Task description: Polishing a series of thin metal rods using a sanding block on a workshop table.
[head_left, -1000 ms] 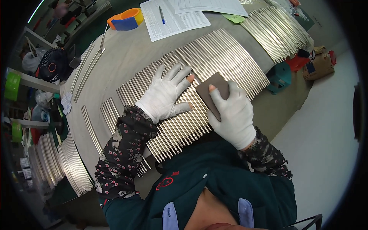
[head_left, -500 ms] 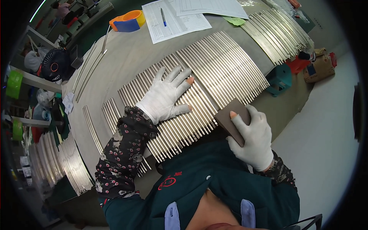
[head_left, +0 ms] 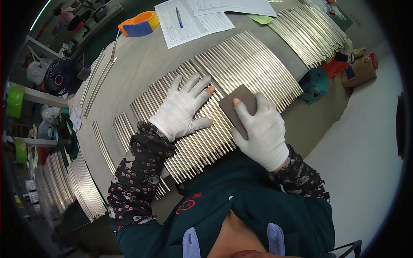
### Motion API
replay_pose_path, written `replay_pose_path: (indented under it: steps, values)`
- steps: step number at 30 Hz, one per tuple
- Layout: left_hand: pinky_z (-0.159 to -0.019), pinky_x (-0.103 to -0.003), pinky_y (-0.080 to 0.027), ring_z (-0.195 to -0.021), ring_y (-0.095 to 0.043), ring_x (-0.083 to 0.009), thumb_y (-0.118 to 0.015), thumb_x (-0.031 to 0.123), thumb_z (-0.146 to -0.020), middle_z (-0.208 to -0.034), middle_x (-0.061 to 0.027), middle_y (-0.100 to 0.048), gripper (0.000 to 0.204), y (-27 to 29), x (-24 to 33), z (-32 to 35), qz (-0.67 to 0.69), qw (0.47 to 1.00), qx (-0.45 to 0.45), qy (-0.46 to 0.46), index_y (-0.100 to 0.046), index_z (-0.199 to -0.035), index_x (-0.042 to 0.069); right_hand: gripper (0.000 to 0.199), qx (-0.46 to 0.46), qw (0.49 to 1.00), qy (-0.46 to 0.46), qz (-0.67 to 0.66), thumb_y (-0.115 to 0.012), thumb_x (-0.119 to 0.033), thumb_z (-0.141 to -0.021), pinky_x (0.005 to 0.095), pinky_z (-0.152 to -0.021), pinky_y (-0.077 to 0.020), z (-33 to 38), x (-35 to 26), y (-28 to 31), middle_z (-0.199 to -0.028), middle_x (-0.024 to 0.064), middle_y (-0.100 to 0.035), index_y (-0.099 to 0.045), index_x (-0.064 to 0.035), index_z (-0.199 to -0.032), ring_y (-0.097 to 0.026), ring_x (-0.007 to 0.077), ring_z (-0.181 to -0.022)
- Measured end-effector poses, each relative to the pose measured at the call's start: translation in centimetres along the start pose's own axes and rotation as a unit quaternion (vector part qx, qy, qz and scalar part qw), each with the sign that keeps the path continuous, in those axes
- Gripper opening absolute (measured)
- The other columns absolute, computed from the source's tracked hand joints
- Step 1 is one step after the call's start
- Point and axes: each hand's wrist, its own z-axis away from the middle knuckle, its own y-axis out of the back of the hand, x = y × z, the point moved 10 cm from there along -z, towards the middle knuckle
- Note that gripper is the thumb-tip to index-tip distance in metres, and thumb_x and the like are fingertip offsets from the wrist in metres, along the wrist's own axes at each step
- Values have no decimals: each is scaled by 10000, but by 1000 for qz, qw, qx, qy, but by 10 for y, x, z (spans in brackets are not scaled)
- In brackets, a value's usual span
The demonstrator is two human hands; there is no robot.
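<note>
Both my hands wear white gloves with some fingertips bare. My left hand point(head_left: 180, 109) lies spread, palm down, on a row of shiny metal rods point(head_left: 202, 144) laid side by side. My right hand point(head_left: 262, 133) grips a brown-grey sanding block point(head_left: 238, 105), thumb on top. The block rests over the right end of that row, by the gap to a second row of metal rods point(head_left: 249, 60). What lies directly beneath the block is hidden.
Beyond the rods lie paper sheets point(head_left: 170, 26), a blue pen point(head_left: 179, 18) and an orange-blue tape dispenser point(head_left: 140, 24). More rods point(head_left: 307, 34) sit far right, with a teal stool point(head_left: 314, 86) below the table edge. A few loose rods point(head_left: 103, 146) lie left.
My right hand has slid the sanding block up and left, farther onto the rods. My left hand has stayed nearly in place. The whole view has shifted slightly.
</note>
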Motion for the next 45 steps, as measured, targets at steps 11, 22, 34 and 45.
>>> replay_pose_path:
  steps: [11, 22, 34, 45]
  values:
    - [-1119, -615, -136, -1403, -226, -403, -427, 726, -825, -1514, -166, -273, 866, 2, 0, 2, 31, 1000, -3, -1, -279, -1465, 162, 580, -41, 999, -11, -17, -729, -289, -708, 401, -652, -510, 8, 1, -1, -1080, 218, -482, -570, -106, -1235, -555, 326, -862]
    - [-1119, -608, -143, -1402, -234, -389, -385, 752, -828, -1509, -168, -282, 870, 2, -3, 4, 27, 1000, 3, -2, -269, -1474, 182, 631, -68, 997, -10, -25, -734, -239, -677, 446, -766, -497, 29, 6, -1, -1204, 263, -469, -548, -111, -1267, -531, 387, -979]
    - [-1129, -586, -148, -1406, -228, -389, -509, 626, -834, -1511, -176, -272, 823, 3, 1, -1, 19, 1000, -8, -1, -286, -1465, 147, 612, -48, 999, 3, -20, -747, -257, -647, 426, -718, -508, 45, 17, 21, -1195, 249, -467, -576, -136, -1221, -551, 356, -951]
    - [-1121, -591, -155, -1397, -243, -396, -471, 659, -844, -1515, -174, -264, 822, 3, 1, -1, 11, 1000, 1, -8, -279, -1460, 148, 571, 20, 1000, 15, 8, -738, -258, -678, 370, -626, -511, -16, -2, -7, -1076, 204, -476, -583, -116, -1209, -555, 303, -842]
